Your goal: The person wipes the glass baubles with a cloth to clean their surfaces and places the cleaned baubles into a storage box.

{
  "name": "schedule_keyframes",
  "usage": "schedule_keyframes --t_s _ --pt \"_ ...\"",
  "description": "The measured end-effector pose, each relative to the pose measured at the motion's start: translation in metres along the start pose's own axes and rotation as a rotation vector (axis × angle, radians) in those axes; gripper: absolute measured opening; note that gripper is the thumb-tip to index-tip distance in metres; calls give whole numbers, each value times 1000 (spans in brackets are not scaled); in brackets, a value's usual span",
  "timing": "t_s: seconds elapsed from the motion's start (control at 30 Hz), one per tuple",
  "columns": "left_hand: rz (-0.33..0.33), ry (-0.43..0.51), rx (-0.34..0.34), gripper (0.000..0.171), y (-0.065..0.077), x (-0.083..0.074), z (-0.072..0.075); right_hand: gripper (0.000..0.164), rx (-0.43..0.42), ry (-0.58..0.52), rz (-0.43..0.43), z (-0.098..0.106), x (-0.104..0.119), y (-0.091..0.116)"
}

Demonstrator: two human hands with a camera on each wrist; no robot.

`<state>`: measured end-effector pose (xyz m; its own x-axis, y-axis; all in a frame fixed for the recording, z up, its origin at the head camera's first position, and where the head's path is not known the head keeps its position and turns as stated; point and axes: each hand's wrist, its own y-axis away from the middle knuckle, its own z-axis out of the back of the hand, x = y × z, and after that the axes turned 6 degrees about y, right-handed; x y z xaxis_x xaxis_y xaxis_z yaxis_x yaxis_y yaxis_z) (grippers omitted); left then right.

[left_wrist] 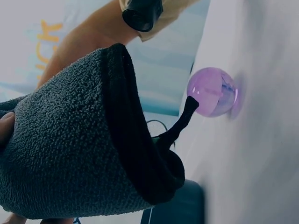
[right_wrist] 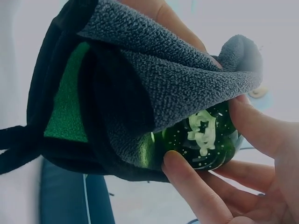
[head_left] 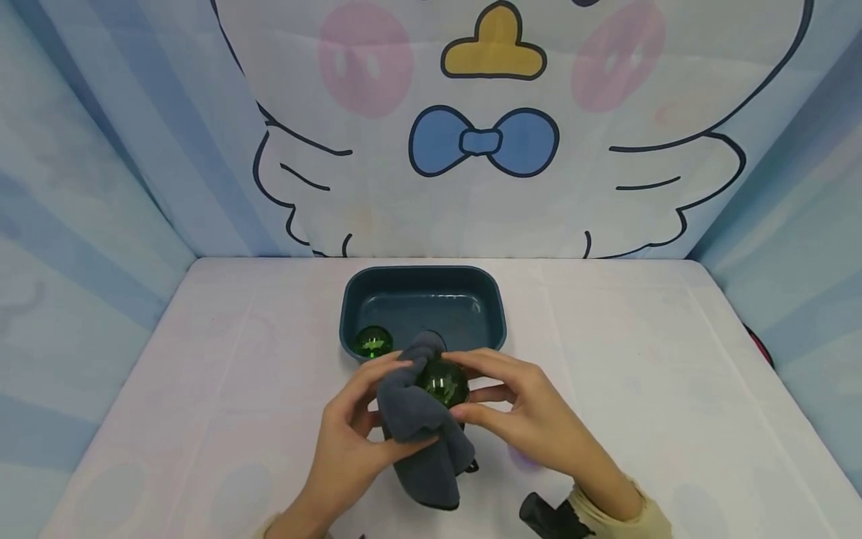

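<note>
- From my head view, the left hand [head_left: 357, 434] grips a grey cloth [head_left: 423, 415], its thumb on the near side and its fingers curled over the far side, parted by the bunched fabric.
- The right hand [head_left: 515, 397] pinches a green ball [head_left: 445, 383], thumb and fingers spread about as wide as the ball.
- I see that ball held in front of the tray's near edge, with the cloth wrapped against its left side; the right wrist view shows pale flakes and small dots inside it.
- The cloth has a dark border and a black loop [left_wrist: 180, 123], and its lower end hangs toward the worktop's near edge.
- The tray [head_left: 431, 275], dark blue, stands on the worktop [head_left: 640, 337] just inside the far edge, close to its middle.
- A second green ball [head_left: 373, 342] lies in the tray's near left corner.
- My left wrist view shows a purple ball [left_wrist: 212, 92] on the worktop, well apart from the hands' hold.
- A curtain [head_left: 485, 202] with a printed blue bow tie hangs behind the far edge.
</note>
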<state>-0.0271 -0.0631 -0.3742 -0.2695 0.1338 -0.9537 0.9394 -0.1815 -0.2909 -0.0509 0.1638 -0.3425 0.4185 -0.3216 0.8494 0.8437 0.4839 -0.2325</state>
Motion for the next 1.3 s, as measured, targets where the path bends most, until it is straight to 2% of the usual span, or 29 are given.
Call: schedule_keyframes --t_s 0.2,0.63,1.3 --pt "-2 -15 -9 72 -1 0 4 52 -12 28 -1 1 0 -4" --pt "49 -17 -55 78 1 -4 9 54 -42 100 -42 11 5 -15" --pt "209 64 -80 76 11 -3 15 54 -61 160 -116 6 -16 -46"
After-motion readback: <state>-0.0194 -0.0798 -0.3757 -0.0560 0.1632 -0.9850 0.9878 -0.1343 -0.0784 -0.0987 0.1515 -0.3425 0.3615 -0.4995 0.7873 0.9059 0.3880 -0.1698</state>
